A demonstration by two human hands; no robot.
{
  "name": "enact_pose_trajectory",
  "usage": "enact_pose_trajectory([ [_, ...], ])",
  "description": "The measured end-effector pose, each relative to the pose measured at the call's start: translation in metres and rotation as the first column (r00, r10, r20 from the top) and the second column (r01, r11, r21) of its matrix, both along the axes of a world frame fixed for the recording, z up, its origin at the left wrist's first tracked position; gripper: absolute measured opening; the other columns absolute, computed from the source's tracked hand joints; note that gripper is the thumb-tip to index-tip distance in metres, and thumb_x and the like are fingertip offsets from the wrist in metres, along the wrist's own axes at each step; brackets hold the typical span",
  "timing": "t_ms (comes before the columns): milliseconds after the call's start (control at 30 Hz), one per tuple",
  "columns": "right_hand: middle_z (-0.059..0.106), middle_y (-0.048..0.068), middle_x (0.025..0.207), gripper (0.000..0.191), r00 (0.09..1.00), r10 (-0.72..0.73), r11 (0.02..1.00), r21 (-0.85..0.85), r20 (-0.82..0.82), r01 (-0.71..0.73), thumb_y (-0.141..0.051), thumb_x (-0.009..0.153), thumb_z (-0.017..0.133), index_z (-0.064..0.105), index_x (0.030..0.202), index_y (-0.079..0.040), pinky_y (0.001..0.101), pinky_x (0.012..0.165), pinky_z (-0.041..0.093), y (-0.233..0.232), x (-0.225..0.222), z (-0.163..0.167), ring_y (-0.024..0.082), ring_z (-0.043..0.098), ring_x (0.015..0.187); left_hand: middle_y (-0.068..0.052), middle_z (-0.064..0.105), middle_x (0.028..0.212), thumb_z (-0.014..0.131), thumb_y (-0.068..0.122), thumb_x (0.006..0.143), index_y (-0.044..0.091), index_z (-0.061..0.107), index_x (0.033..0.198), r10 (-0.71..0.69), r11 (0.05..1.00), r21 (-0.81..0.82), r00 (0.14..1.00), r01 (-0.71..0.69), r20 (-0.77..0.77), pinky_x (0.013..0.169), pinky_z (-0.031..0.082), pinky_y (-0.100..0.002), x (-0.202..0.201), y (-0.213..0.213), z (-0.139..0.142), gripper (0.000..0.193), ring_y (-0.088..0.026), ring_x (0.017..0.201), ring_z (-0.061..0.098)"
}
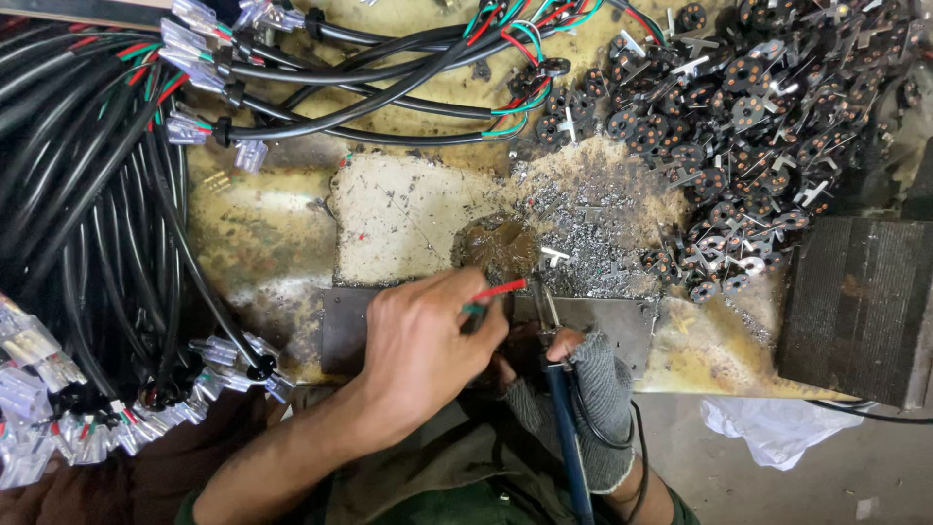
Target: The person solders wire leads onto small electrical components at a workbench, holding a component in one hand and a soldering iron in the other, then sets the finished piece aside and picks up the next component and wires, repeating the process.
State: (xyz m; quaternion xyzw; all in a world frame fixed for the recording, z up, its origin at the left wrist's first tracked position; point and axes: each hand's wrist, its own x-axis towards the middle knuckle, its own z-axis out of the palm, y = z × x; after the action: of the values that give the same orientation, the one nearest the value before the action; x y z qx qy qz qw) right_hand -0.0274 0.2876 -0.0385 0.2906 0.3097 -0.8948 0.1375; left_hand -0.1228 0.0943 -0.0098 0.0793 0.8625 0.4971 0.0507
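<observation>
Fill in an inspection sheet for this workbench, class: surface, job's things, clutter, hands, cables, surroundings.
Surface: worn, stained bench top with a pale patch.
Job's things: red and green wires; blue-handled tool.
Clutter: metal shavings; heap of round black plug inserts.
Hands: left hand pinches the wires; right hand, in a grey fingerless glove, has its grip on the tool.
Cables: black cable bundles with clear connectors.
Surroundings: dark block; white rag on the floor.
</observation>
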Motion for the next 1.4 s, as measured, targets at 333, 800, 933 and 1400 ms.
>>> enact_pose_trajectory([
  [333,0.068,0.007,0.091,0.035,0.834,0.527,0.059,0.986,-0.161,0.153,-0.019,0.09,0.078,0.056,0.114,-0.006,0.0293,0.068,0.055,0.025,0.033,-0.01,0.016,0.068,0.076,-0.007,0.059,0.063,0.078,0.014,0.081,0.008,0.074,0.084,-0.133,0.97,0.216,0.986,0.108,0.105,0.047,0.045,-0.037,0.034,-0.013,-0.011,0.008,-0.023,0.052,0.061],
  [800,0.06,0.003,0.076,0.036,0.591,0.781,-0.008,0.941,-0.205,0.337,-0.006,0.087,0.072,0.054,0.117,-0.017,0.0363,0.057,0.048,0.05,0.039,-0.026,0.022,0.059,0.062,-0.009,0.063,0.072,0.078,0.016,0.08,0.007,0.067,0.082,-0.134,0.979,0.161,0.989,0.123,0.061,0.052,0.05,-0.041,0.036,-0.016,-0.016,0.014,-0.029,0.061,0.065],
  [933,0.067,0.004,0.066,0.01,0.699,0.715,0.196,0.948,0.037,-0.251,-0.008,0.088,0.073,0.066,0.094,-0.011,0.0376,0.054,0.049,0.047,0.034,-0.014,0.024,0.064,0.057,-0.009,0.064,0.072,0.078,0.017,0.08,0.007,0.065,0.079,-0.116,0.986,0.132,0.991,0.106,0.073,0.052,0.05,-0.041,0.035,-0.015,-0.016,0.017,-0.03,0.062,0.065],
  [1400,0.061,0.004,0.067,0.012,0.721,0.689,0.06,0.997,-0.071,0.041,-0.018,0.093,0.07,0.062,0.093,-0.008,0.0315,0.059,0.045,0.066,0.051,-0.032,0.018,0.058,0.06,-0.008,0.068,0.074,0.077,0.019,0.08,0.007,0.066,0.082,-0.121,0.989,0.098,0.989,0.113,0.079,0.054,0.052,-0.043,0.032,-0.015,-0.015,0.016,-0.032,0.065,0.068],
])
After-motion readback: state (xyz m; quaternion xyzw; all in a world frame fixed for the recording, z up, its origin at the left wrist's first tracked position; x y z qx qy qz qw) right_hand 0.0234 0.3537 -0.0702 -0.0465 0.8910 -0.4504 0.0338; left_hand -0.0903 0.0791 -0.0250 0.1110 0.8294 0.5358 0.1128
